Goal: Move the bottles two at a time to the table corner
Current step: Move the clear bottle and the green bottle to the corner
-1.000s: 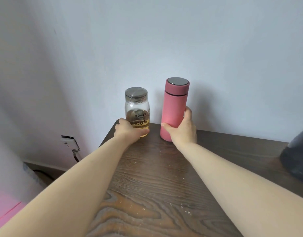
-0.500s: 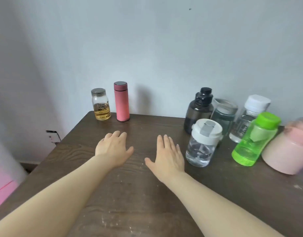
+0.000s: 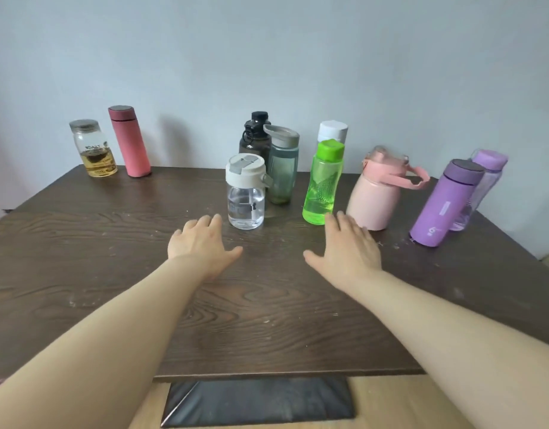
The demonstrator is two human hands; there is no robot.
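A glass jar (image 3: 93, 148) with amber liquid and a pink flask (image 3: 130, 141) stand in the table's far left corner. My left hand (image 3: 202, 243) hovers open just in front of a clear bottle with a white lid (image 3: 245, 191). My right hand (image 3: 347, 250) is open too, its fingertips close to the base of a green bottle (image 3: 323, 182). Behind these stand a dark bottle (image 3: 255, 134), a grey-green bottle (image 3: 282, 167) and a white-capped bottle (image 3: 332, 131), partly hidden. Neither hand holds anything.
A pink jug with a handle (image 3: 379, 193) and two purple bottles (image 3: 443, 205) (image 3: 480, 184) stand at the right. The dark wooden table (image 3: 112, 258) meets a pale wall at the back. A black seat (image 3: 257, 400) shows below the table's near edge.
Both hands let go of the jar and the pink flask in the corner, then swept right across the table to the bottle cluster. The view followed to the right.
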